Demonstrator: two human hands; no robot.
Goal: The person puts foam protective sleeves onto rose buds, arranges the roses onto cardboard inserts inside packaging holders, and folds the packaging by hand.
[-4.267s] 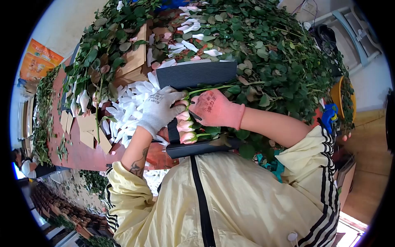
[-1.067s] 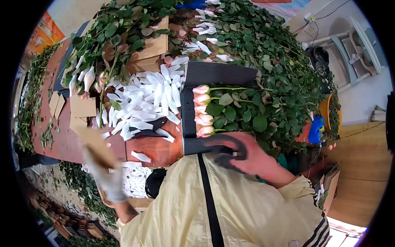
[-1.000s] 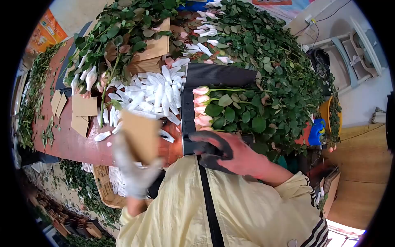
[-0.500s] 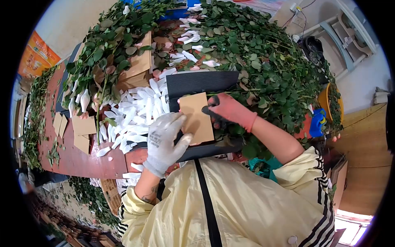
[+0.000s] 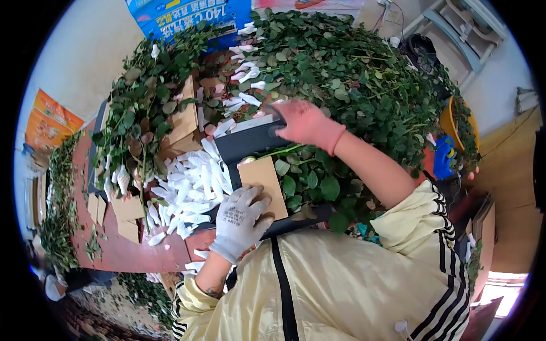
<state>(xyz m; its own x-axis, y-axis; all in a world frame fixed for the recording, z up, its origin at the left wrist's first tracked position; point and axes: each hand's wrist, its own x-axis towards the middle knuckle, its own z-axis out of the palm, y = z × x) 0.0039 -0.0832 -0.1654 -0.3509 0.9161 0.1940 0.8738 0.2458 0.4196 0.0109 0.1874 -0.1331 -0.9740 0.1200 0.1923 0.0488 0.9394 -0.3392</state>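
My left hand [image 5: 242,219], in a grey-white glove with print on its back, lies over the lower left of a brown cardboard piece [image 5: 263,177], pressing it with spread fingers. The cardboard rests on leafy rose stems [image 5: 313,179] inside a black corrugated wrap [image 5: 244,142]. My right hand [image 5: 307,125], in a pink glove with dark fingertips, is at the raised far flap of this wrap. Its fingers look closed on the flap's edge, though they are partly blurred. The wrap's near edge [image 5: 301,219] runs close to my jacket.
A heap of white mesh sleeves [image 5: 190,187] lies left of the wrap. Big piles of leafy stems [image 5: 352,85] cover the far and right side. Loose cardboard pieces [image 5: 128,210] lie on the red table [image 5: 131,256]. A blue tape dispenser [image 5: 443,158] stands at the right.
My right hand has moved from the cardboard's right edge up to the far flap, which now tilts differently. My left hand stays on the cardboard. The view has shifted slightly.
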